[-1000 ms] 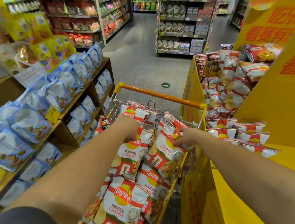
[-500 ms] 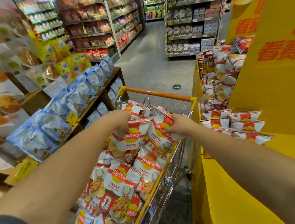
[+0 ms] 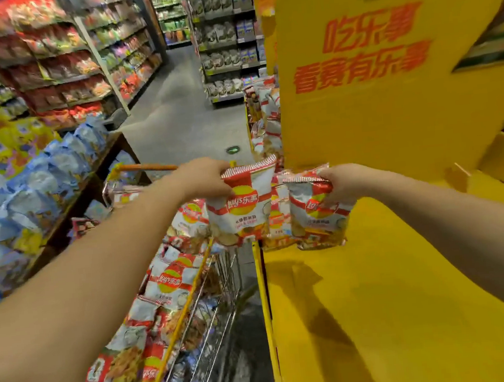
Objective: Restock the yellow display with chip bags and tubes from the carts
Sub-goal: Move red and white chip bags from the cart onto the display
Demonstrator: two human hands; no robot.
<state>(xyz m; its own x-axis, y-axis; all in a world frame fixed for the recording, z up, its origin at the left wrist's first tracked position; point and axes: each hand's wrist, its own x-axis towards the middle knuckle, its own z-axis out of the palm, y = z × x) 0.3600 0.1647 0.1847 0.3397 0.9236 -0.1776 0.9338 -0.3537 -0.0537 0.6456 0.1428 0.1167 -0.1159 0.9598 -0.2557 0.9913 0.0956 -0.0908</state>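
Now two chip bags have been lifted out of the cart (image 3: 177,328), one bag (image 3: 239,204) gripped by the left hand (image 3: 204,178) and one bag (image 3: 316,212) by the right hand (image 3: 343,181), and are held over the yellow display (image 3: 390,285), so they can be put down there next.

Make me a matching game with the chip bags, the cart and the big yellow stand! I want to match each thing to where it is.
Things:
1. left hand's chip bag
2. right hand's chip bag
3. cart
4. bare yellow shelf

Places:
A. below the right forearm, nothing lying on it
B. held above the cart's far end
C. on the left of the display, piled with bags
D. held over the shelf's far edge

Pairs: 1-B, 2-D, 3-C, 4-A
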